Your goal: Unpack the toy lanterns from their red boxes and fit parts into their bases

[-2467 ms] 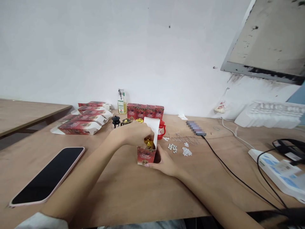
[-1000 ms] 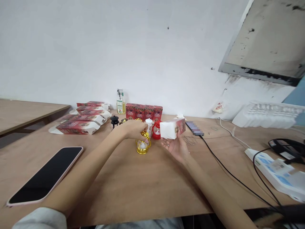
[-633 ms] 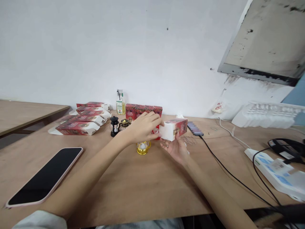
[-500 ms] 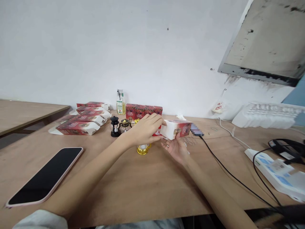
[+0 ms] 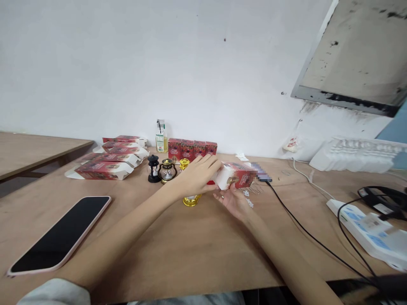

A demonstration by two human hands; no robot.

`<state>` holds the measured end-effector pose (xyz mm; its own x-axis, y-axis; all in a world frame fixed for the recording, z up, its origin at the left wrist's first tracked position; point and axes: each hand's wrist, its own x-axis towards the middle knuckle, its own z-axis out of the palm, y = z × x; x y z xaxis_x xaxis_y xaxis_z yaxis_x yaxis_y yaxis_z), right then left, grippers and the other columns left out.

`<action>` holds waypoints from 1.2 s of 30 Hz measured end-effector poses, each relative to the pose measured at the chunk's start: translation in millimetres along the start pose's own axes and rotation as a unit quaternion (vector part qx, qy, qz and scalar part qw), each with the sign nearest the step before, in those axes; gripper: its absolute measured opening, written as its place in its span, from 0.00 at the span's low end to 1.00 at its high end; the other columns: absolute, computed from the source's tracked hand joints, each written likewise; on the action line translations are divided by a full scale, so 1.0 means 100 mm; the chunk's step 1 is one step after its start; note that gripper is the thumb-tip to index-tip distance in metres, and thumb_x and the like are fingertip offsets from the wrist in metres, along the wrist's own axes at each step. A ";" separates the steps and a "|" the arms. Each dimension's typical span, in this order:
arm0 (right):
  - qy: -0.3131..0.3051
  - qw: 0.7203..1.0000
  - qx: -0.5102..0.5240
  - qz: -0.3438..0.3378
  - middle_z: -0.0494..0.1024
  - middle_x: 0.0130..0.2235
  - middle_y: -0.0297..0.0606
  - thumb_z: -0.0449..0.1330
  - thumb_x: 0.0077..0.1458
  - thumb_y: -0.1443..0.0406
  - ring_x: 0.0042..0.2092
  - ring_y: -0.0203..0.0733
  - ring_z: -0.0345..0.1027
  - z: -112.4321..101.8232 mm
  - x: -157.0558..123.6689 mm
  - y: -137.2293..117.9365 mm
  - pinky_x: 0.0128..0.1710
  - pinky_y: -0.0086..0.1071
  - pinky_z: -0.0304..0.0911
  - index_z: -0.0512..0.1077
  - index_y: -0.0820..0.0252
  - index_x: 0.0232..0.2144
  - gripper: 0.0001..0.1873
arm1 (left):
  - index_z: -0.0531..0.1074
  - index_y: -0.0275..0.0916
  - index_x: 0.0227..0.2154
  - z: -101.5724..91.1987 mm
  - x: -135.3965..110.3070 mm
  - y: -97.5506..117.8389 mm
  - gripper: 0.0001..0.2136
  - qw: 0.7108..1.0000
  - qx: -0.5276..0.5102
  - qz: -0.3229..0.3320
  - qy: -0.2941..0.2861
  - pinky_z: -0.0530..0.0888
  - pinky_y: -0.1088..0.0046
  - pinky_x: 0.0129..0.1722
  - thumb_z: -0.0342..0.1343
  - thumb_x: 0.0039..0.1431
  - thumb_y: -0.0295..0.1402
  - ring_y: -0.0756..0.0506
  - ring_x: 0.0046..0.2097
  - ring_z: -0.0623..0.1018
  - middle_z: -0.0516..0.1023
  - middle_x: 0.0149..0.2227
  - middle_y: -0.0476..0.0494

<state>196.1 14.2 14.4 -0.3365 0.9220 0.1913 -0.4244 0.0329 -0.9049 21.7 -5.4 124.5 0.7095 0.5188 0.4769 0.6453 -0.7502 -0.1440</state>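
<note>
My right hand (image 5: 233, 201) holds a small red and white carton (image 5: 237, 175) on its side above the wooden table (image 5: 190, 250), palm up with fingers closed on it. My left hand (image 5: 199, 174) grips the carton's white open end with its fingers curled on the flap. A small gold lantern (image 5: 191, 199) stands on the table just below my left hand, partly hidden by it. A black lantern (image 5: 154, 168), a dark glass one (image 5: 167, 170) and another gold one (image 5: 183, 163) stand behind it.
A row of red cartons (image 5: 192, 148) and a small bottle (image 5: 161, 136) stand at the wall. Flat folded cartons (image 5: 110, 163) lie at the left. A phone (image 5: 60, 235) lies face up at the near left. Cables (image 5: 305, 231) and a power strip (image 5: 370, 231) lie at the right.
The gold lantern came out of the carton and was set on the table. My right hand lifted the empty carton onto its side, and my left hand moved up to its open end.
</note>
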 end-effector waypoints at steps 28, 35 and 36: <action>-0.022 0.992 0.123 0.021 0.77 0.38 0.29 0.68 0.41 0.58 0.40 0.37 0.68 0.00 -0.01 0.05 0.41 0.33 0.65 0.72 0.50 0.37 0.18 | 0.63 0.36 0.32 -0.03 -0.02 -0.03 0.17 0.997 0.074 0.025 -0.001 0.57 0.69 0.36 0.54 0.52 0.46 0.44 0.36 0.69 0.71 0.36 0.42; 0.026 0.990 0.142 0.000 0.78 0.36 0.29 0.69 0.40 0.60 0.37 0.37 0.70 0.03 0.02 0.02 0.39 0.32 0.65 0.72 0.53 0.35 0.17 | 0.66 0.36 0.30 0.01 -0.01 -0.06 0.15 0.993 0.109 0.036 -0.022 0.57 0.67 0.37 0.53 0.52 0.46 0.44 0.36 0.69 0.72 0.34 0.43; 0.036 0.988 0.148 -0.004 0.78 0.35 0.29 0.69 0.40 0.60 0.36 0.36 0.70 0.02 0.02 0.01 0.39 0.32 0.65 0.72 0.54 0.32 0.15 | 0.66 0.36 0.30 0.02 -0.01 -0.05 0.15 0.992 0.114 0.041 -0.026 0.57 0.67 0.37 0.52 0.53 0.45 0.44 0.37 0.69 0.72 0.33 0.43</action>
<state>193.0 15.3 14.5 -0.2753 0.9478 0.1610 -0.6577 -0.0636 -0.7506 18.0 -1.1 123.2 0.7723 0.4842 0.4112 0.6275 -0.6822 -0.3751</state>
